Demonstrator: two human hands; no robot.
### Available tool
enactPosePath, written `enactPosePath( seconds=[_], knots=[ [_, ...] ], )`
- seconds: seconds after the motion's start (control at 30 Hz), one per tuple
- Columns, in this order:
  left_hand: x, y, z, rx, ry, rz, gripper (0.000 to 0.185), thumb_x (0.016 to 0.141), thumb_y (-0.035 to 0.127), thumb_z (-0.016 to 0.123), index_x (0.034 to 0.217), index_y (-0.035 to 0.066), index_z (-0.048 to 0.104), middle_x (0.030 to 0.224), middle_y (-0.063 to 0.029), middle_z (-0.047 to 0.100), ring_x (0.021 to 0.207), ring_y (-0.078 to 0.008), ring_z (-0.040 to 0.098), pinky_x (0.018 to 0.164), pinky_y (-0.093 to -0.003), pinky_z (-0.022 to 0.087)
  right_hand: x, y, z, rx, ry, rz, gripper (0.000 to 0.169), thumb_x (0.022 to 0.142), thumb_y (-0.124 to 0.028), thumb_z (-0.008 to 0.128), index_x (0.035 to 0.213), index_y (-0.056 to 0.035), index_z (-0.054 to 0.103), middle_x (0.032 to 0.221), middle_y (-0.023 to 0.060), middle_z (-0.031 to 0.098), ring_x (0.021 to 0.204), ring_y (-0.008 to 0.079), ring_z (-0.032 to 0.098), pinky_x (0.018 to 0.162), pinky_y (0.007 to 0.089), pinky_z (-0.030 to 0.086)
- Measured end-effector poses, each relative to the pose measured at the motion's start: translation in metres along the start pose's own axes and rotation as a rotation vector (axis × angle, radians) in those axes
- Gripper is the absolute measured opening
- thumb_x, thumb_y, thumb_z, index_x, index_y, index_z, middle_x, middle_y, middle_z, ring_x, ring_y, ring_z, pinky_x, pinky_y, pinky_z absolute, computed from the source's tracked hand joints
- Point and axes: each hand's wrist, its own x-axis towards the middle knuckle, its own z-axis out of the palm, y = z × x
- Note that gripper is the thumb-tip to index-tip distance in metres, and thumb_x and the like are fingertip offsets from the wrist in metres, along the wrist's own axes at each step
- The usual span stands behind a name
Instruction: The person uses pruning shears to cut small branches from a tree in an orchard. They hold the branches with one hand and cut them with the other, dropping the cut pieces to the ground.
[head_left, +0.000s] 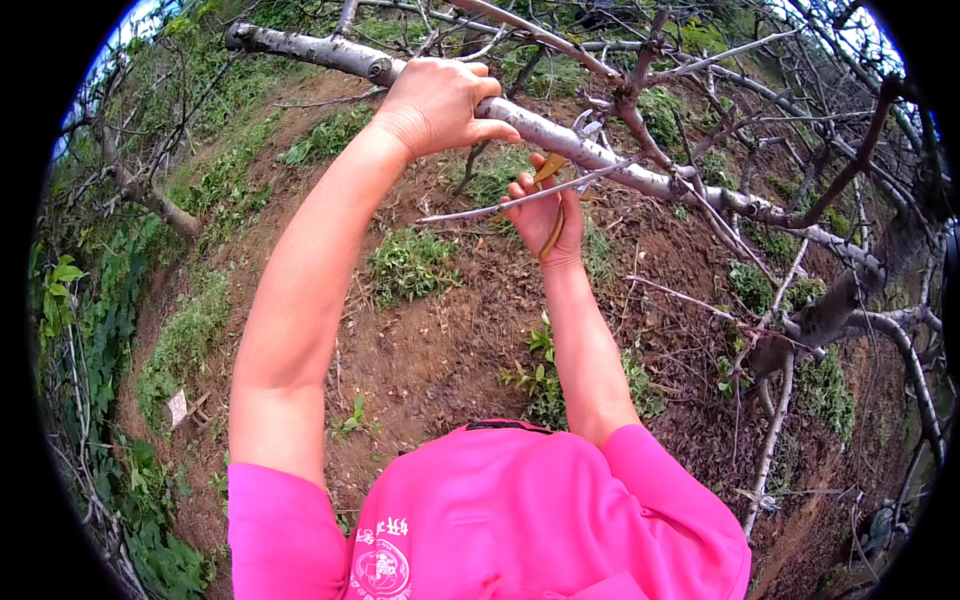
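Observation:
My left hand (442, 105) is wrapped over a thick grey tree branch (551, 133) with a cut end at the upper left. Below the branch, my right hand (546, 214) holds pruning shears by their yellow-brown handles (550, 168). The metal blades (586, 124) show just beyond the thick branch, beside small shoots; whether they touch wood I cannot tell. A thin side twig (517, 201) crosses in front of my right fingers and partly hides them.
Bare branches (825, 157) crowd the upper right, joining a dark trunk (832, 322) at the right. A thin twig (690, 300) juts toward my right forearm. Weeds (412, 262) grow on the brown soil (427, 352). Another bare tree (154, 195) stands at the left.

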Motion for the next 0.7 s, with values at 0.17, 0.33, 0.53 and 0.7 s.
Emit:
enactPosePath(
  seconds=[0.17,0.33,0.53,0.7],
  knots=[
    [0.000,0.000,0.000,-0.004,0.019,0.015,0.056,0.072,0.067,0.061,0.085,0.013,0.067,0.078,-0.0031,0.062,0.072,-0.0239,0.065,0.062,-0.0377,0.052,0.012,-0.004,0.002,0.022,-0.022,-0.029,0.043,0.090,-0.029,0.060,0.123,-0.0048,0.050,0.096,0.0104,0.055,0.089,0.0247,0.053,0.086,0.0398,0.047],
    [0.002,0.002,-0.004,0.018,0.005,-0.005,0.059,0.073,0.071,0.057,0.080,0.013,0.068,0.078,-0.0016,0.062,0.075,-0.0219,0.066,0.065,-0.0360,0.053,0.016,-0.002,0.003,-0.050,-0.037,-0.058,0.046,0.093,-0.039,0.054,0.126,-0.0074,0.052,0.085,0.0023,0.048,0.080,0.0154,0.045,0.075,0.0323,0.039],
    [0.002,0.002,-0.004,0.017,0.002,-0.018,0.059,0.073,0.070,0.057,0.080,0.013,0.069,0.079,-0.0018,0.062,0.075,-0.0219,0.067,0.065,-0.0363,0.053,0.013,-0.004,-0.001,-0.059,0.075,-0.099,0.039,0.095,-0.036,0.052,0.119,-0.0053,0.055,0.068,-0.0009,0.042,0.062,0.0121,0.041,0.058,0.0272,0.033],
    [0.006,0.001,0.000,0.009,0.013,-0.011,0.059,0.073,0.070,0.057,0.082,0.013,0.068,0.080,-0.0022,0.063,0.076,-0.0229,0.067,0.066,-0.0370,0.053,0.007,-0.013,0.001,-0.177,0.146,-0.075,0.038,0.096,-0.032,0.052,0.121,-0.0039,0.054,0.067,0.0006,0.050,0.057,0.0134,0.045,0.055,0.0282,0.037]
  ],
)
